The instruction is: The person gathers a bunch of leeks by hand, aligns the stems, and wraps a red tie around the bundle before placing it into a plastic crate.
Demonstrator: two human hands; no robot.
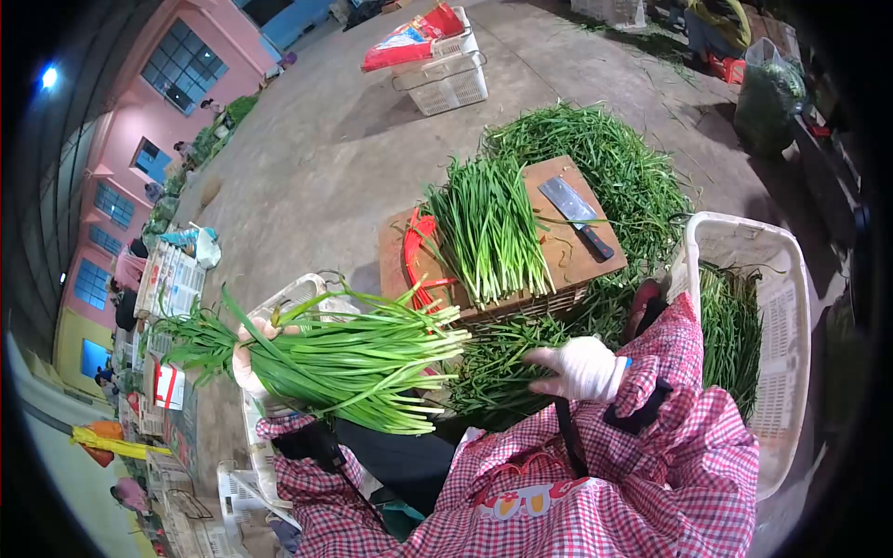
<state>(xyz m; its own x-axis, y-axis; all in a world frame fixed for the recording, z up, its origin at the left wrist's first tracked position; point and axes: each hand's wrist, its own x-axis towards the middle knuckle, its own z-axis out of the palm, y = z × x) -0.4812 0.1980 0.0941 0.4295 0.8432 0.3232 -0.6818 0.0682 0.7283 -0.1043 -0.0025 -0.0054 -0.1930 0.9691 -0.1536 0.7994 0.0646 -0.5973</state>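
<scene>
- a white crate stands low at left, probably parked there for easy reach; one is counted here, its contents hidden.
- the left hand, gloved, curls around the leafy half of the held bunch, a grip that seems to leave the pale stems free and pointing right; one bunch, its stalks too many to count.
- red ties drape at the left of the board, likely so that one can be drawn off quickly; several overlap, defying a count.
- the board bunch lies with pale ends toward the near edge, apparently to keep stalks aligned; one pile.
- the right hand, in white covering, is slightly blurred, fingers parted above loose greens, nothing visible between them.
- one knife rests flat, handle toward the near right, presumably handy for that side.
- one heap of greens spreads behind the board on the floor, where bulk likely fits best.
- one basket, far right, contains more greens, perhaps to keep them off the floor.
</scene>
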